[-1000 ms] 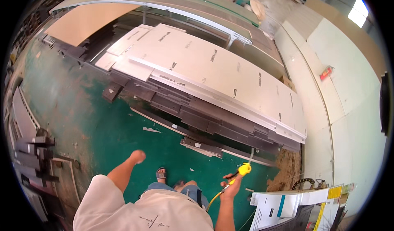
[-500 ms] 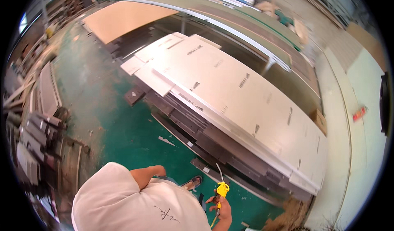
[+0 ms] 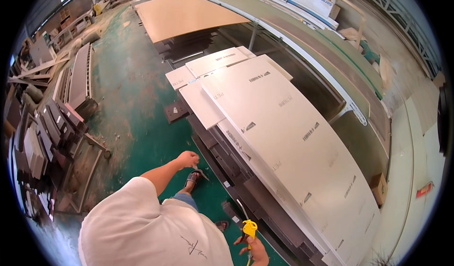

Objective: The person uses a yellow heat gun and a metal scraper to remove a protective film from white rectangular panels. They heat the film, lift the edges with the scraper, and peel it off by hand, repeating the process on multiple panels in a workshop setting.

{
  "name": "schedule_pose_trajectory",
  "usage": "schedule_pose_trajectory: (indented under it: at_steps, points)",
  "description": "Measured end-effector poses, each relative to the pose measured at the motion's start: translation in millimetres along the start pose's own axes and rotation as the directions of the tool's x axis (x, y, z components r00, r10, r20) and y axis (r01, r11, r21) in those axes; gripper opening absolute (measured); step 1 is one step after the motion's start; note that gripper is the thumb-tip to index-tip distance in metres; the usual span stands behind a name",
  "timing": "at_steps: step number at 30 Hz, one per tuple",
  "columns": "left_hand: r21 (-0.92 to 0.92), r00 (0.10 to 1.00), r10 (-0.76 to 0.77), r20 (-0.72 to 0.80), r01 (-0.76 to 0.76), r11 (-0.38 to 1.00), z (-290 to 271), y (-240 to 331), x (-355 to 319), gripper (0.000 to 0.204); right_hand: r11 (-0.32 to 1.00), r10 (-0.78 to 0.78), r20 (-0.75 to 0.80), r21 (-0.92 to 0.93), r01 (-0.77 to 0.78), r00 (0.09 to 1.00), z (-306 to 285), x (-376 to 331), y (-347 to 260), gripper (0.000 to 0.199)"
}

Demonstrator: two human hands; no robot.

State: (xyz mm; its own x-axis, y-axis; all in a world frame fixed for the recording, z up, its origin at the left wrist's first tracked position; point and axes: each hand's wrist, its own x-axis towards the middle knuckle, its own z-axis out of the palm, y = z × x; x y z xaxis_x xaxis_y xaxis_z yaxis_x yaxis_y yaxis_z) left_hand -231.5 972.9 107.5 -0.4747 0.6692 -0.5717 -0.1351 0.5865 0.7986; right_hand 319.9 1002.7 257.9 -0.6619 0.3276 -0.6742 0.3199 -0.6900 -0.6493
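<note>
Right hand [image 3: 255, 249]: fingers closed around the yellow air gun [image 3: 249, 228] — low in view, just beside the dark panel stack [image 3: 236, 171].
Left hand [image 3: 188, 159]: fingers loosely curled, holding nothing — raised over the green floor [image 3: 137, 110].
White sheets [image 3: 283, 129]: lying flat on the dark stack, overlapping.

— What colour is showing on the tool [image 3: 249, 228] in the right hand [image 3: 255, 249]?
— Bright yellow is showing, with a thin grey nozzle.
— And the stacked panels [image 3: 283, 133]?
— They are looking off-white with small dark marks, lying on dark grey sheets [image 3: 227, 171].
— The floor [image 3: 127, 100]?
— Green, patchy with brown. The shirt [image 3: 142, 228] is showing white; the big board [image 3: 184, 15] is glowing tan.
</note>
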Motion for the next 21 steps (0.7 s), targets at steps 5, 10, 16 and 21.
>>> schedule_pose_trajectory:
  at_steps: [5,10,16,21]
  points:
    - [-0.191,0.995,0.044,-0.091,-0.061,0.98,-40.0,98.9,68.8,0.038,0.996,0.082,0.001,0.023,-0.082,0.997,69.4,66.2,-55.9,0.072]
    - [-0.31,0.994,0.077,0.075,-0.05,0.949,-85.6,171.5,119.3,0.044,0.996,-0.028,0.005,0.085,0.027,1.0,130.9,151.8,-124.6,0.07]
    - [-0.329,0.965,0.247,-0.09,-0.263,0.907,-157.9,210.2,158.3,0.04,0.991,-0.129,-0.015,0.032,0.13,0.992,186.1,235.3,-204.6,0.061]
    - [-0.185,0.962,0.173,-0.211,-0.213,0.959,-253.5,191.5,204.9,0.032,0.907,-0.256,-0.216,-0.391,0.157,0.942,221.1,317.6,-270.2,0.045]
